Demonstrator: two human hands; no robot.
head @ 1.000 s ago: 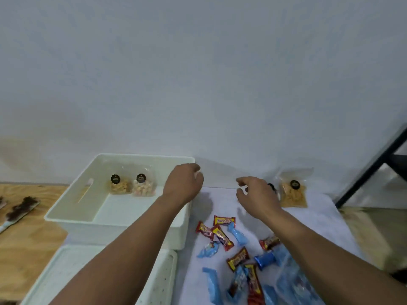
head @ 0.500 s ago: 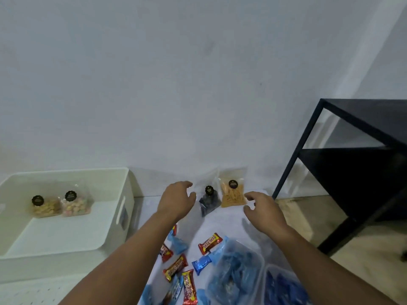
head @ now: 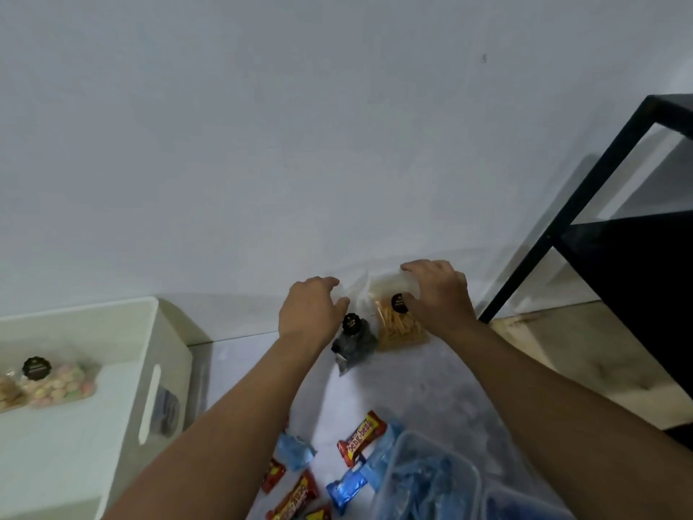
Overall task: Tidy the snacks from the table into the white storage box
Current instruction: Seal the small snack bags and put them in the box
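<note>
Two clear snack bags with black round labels lean against the wall at the back of the table. One holds dark pieces [head: 355, 341], the other orange sticks [head: 398, 326]. My left hand [head: 311, 311] pinches the clear top of the dark bag. The fingers and thumb of my right hand [head: 440, 294] close over the top of the orange-stick bag. The white storage box [head: 157, 328] stands at the left with a bag of pastel snacks [head: 56, 384] inside. A red candy bar [head: 362, 437] and blue wrapped sweets [head: 296, 450] lie near me on the table.
A clear tub [head: 423, 486] of blue wrapped snacks sits at the bottom right, with a second one beside it. A black metal shelf [head: 600, 238] stands to the right of the table. The white wall runs close behind the bags.
My view has swung to the right and the box has slid to the left edge. Both hands have reached forward from above the table onto the tops of the two bags at the wall.
</note>
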